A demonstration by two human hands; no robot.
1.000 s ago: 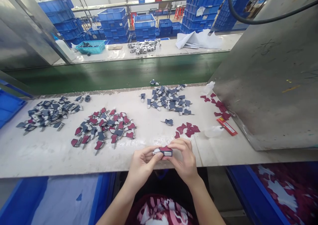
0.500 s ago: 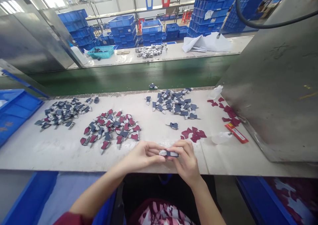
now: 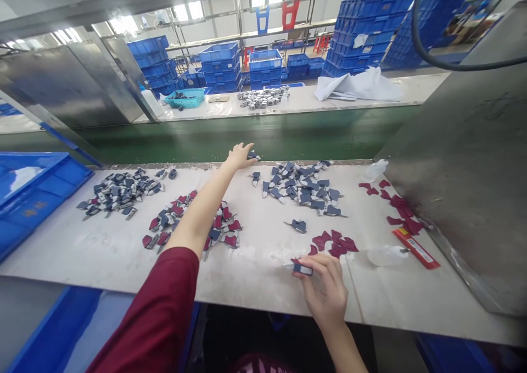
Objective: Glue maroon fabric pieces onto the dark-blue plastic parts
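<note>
Spread wide, the left hand (image 3: 242,156) could knock the far navy-grey part (image 3: 253,155) away; the right hand (image 3: 328,288) pinches a maroon-faced piece (image 3: 303,269).

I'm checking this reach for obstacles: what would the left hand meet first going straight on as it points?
Most likely the left hand would first meet the small dark-and-grey part on the green surface; it lies right by the fingertips, though whether they already touch is unclear.

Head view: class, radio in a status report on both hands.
Left hand outstretched at far blue part, grip unclear. Right hand holding red-and-blue part. Left forearm blocking view of some mixed pile.
</note>
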